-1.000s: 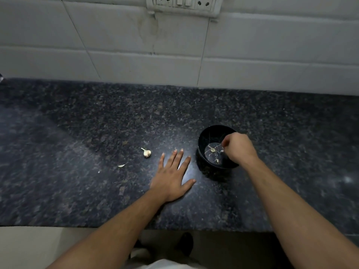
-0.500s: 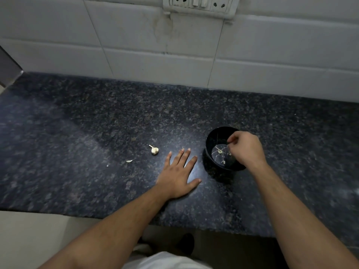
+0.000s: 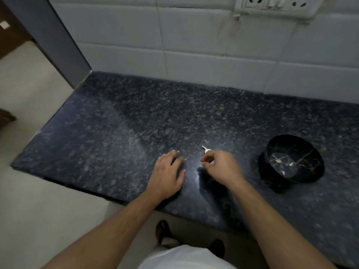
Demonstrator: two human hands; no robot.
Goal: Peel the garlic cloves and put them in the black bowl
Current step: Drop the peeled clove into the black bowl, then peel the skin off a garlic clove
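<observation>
At the left of centre the left hand [image 3: 168, 174] lies palm down on the counter [image 3: 101, 136], fingers loosely spread and barely bent, holding nothing. A thin scrap of peel [image 3: 185, 159] sits right at its fingertips; whether they touch it I cannot tell.

Just to the right, the right hand [image 3: 219, 167] hangs low over the counter with fingers curled in toward the thumb, right at a small pale garlic piece [image 3: 205, 149] whose pointed tail pokes out past the knuckles. It looks like a pinch on the clove, but the hand hides the contact, so I cannot say whether it is gripped.

The step in hand seems to be picking up the next clove to peel. To do it well, I would pinch the body, not the papery tail, which would likely tear away, then let the left hand come in to strip the skin.

At the far right, well apart from both hands, the bowl [image 3: 272, 150] stands upright with a few pale bits lying in its bottom.
</observation>
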